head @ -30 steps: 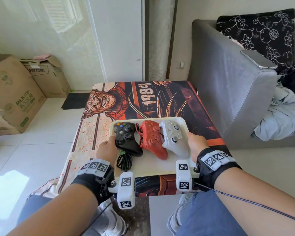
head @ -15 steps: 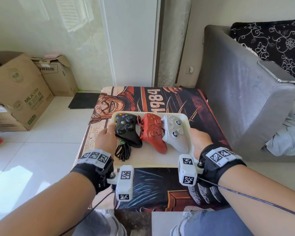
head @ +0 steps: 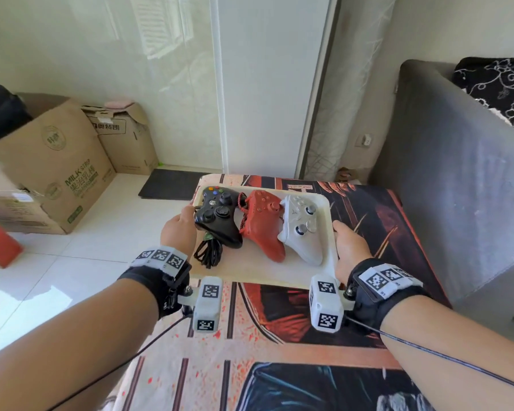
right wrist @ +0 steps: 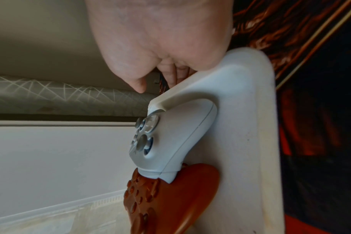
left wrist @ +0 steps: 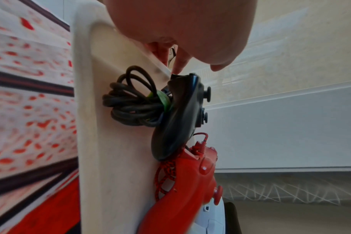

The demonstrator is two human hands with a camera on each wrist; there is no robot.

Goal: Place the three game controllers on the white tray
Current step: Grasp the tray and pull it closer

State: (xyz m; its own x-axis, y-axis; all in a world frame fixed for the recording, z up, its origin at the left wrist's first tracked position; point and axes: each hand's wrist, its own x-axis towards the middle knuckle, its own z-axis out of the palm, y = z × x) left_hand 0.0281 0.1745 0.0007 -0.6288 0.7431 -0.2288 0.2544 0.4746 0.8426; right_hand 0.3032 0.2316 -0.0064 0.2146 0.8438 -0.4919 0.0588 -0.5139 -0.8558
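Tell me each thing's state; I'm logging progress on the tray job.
Black controller: on tray, cable coiled beside it.
Red controller: on tray, middle.
White controller: on tray, right.
White tray: held at both sides.
Left hand: grips left rim.
Right hand: grips right rim.

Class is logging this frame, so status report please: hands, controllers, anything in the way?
Left hand and right hand grip white tray sides. Black, red, white controllers all aboard. No obstruction seen.
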